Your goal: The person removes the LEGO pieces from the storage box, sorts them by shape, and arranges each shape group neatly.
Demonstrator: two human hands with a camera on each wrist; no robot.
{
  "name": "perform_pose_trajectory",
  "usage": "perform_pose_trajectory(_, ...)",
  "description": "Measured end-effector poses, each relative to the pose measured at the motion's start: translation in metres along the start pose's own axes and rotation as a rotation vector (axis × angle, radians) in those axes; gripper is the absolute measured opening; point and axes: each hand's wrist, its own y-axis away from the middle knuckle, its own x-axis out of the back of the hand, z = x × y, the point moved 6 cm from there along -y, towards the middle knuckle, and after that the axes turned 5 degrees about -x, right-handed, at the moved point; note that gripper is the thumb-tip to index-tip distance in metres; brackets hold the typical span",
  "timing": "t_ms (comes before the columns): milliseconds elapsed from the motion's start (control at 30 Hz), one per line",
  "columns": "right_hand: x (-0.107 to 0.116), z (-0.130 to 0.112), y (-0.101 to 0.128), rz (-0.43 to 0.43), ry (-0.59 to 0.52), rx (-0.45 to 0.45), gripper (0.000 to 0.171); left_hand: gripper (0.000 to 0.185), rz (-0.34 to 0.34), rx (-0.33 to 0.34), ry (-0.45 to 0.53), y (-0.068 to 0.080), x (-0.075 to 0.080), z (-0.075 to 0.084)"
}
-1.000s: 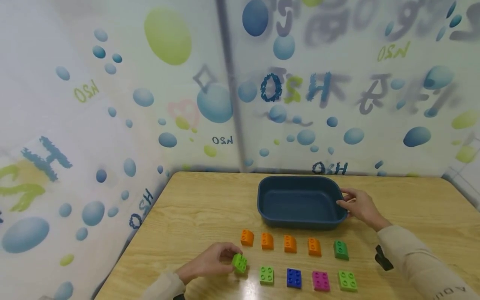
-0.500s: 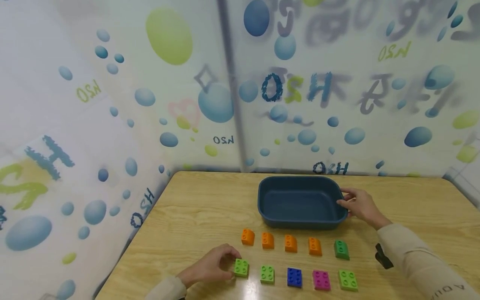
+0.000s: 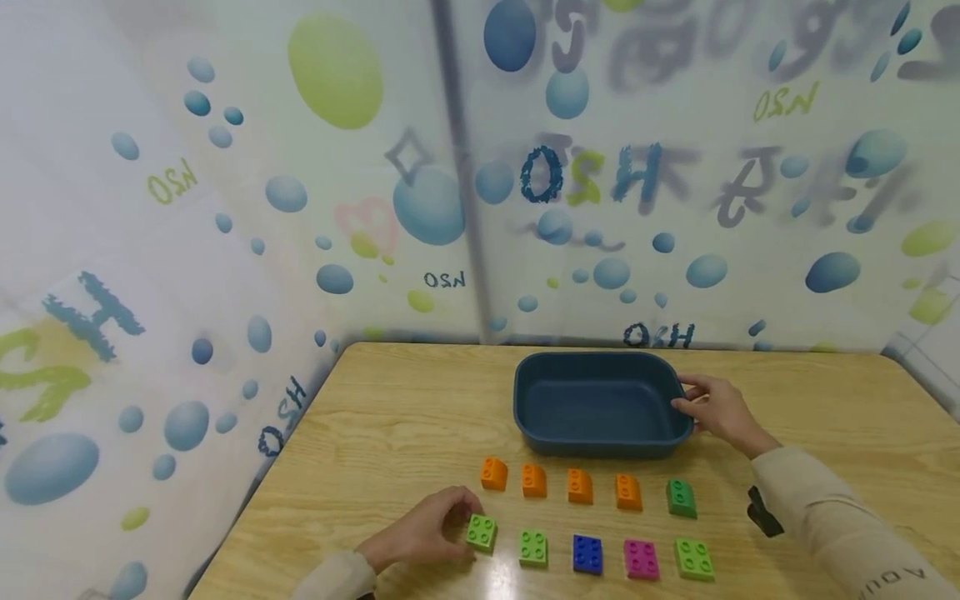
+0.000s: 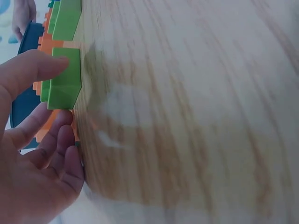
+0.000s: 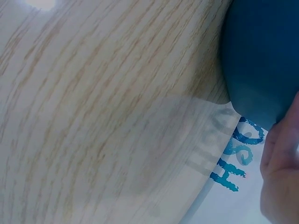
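Wooden table (image 3: 390, 417), two rows of toy bricks before a dark blue tub (image 3: 600, 404).

Left hand (image 3: 423, 529) — fingers curled about the light green brick (image 3: 481, 532), which lies flat on the table at the left end of the near row.
Right hand (image 3: 716, 410) — fingers hooked on the tub's right rim.
Tub holds nothing; judged barely begun, all ten bricks outside it.

Others: four orange bricks (image 3: 533, 481), dark green brick (image 3: 681, 497), blue brick (image 3: 587, 555), pink brick (image 3: 641, 559) — the orange row lies between held brick and tub.
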Motion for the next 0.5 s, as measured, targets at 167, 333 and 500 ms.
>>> perform_pose_trajectory(167,0.0001,-0.0020,-0.0007,-0.004,-0.007,0.012,0.052,0.037,0.013,0.009,-0.022,-0.0020,0.0008,0.0010)
perform_pose_trajectory(333,0.0006,-0.0023,-0.0003,-0.001,-0.011,0.015,0.052,0.034,0.032,0.020,-0.045,-0.0029,-0.0007,0.0004)
perform_pose_trajectory(500,-0.0001,0.0000,0.0003,0.001,-0.010,0.016,0.051,0.032,0.042,0.033,-0.037,-0.0030,-0.0036,-0.0006)
